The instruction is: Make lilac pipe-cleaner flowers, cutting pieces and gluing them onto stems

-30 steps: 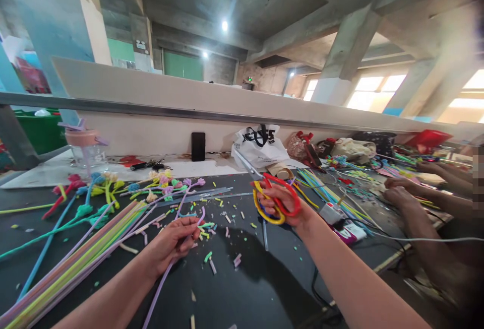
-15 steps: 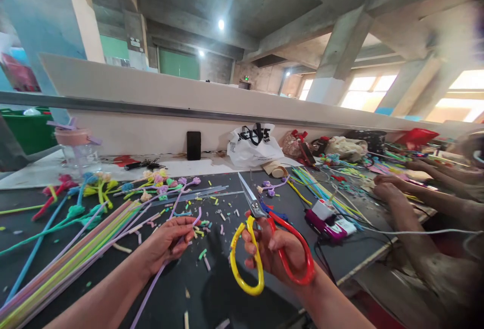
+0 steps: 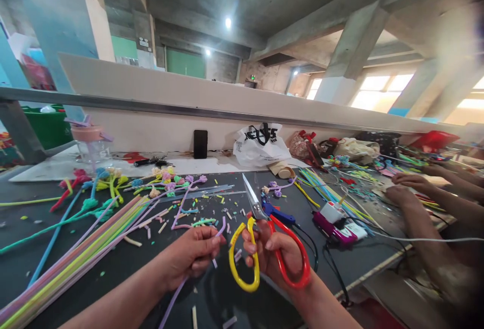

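Between the fingers of my left hand (image 3: 194, 253) is a purple pipe cleaner (image 3: 174, 299); its short bent tip pokes out beside the thumb and its long end hangs toward me. My right hand (image 3: 274, 248) grips scissors (image 3: 251, 198) with one yellow and one red handle, the blades pointing up and away. Their handles are spread apart, and the blades look nearly together. The pipe cleaner's tip and the scissors are apart. Scattered offcuts (image 3: 238, 256) lie on the dark table around both hands.
A bundle of coloured pipe cleaners (image 3: 94, 248) lies at left, with twisted flowers (image 3: 166, 183) behind it. A blue-handled tool (image 3: 280, 214) and a purple power strip (image 3: 333, 228) with cables sit at right. Beyond are a phone (image 3: 200, 144), a white bag (image 3: 260, 145) and another person's hands (image 3: 403, 188).
My left hand has moved right with the purple pipe cleaner, closer to the scissors. The right hand keeps its grip on the scissors, and the view has shifted slightly.
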`<state>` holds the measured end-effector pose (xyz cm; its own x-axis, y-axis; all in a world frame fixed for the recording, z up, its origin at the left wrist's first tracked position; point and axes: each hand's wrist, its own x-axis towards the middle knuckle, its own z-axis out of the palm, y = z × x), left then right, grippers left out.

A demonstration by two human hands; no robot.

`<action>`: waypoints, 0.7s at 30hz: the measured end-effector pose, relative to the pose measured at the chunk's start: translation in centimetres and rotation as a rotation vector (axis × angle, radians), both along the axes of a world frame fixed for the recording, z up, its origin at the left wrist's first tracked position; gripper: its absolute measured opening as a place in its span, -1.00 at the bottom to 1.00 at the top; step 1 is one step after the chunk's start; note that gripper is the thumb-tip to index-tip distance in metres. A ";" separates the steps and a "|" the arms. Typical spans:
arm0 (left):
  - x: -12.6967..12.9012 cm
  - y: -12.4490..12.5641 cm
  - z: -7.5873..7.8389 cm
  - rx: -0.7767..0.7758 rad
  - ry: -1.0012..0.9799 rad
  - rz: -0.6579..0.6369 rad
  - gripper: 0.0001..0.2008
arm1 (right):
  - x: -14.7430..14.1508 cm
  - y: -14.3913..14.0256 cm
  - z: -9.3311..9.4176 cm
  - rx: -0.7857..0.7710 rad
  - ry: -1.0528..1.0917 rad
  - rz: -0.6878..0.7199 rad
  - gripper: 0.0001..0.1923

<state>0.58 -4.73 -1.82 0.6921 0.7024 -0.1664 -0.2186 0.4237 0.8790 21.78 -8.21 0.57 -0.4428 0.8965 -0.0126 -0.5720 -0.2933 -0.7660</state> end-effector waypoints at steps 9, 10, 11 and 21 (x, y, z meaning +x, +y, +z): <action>0.0 1.2 -0.2 0.103 0.208 0.163 -0.68 | 3.3 -2.9 0.8 0.225 -1.112 -0.025 -0.70; 0.1 1.1 -0.2 0.094 0.197 0.152 -0.67 | 3.6 -3.1 0.9 0.336 -1.262 -0.045 -0.72; 0.2 1.1 -0.3 0.082 0.176 0.138 -0.67 | 3.8 -3.4 0.9 0.435 -1.387 -0.057 -0.73; 0.1 0.4 -0.8 0.091 0.049 0.051 -0.71 | 0.8 -3.7 0.8 0.649 -1.743 -0.060 -0.75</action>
<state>0.66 -4.36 -2.64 0.6473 0.7505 -0.1334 -0.1937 0.3312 0.9234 22.63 -11.89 1.39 -0.2801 0.9585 -0.0531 0.8868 0.2372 -0.3967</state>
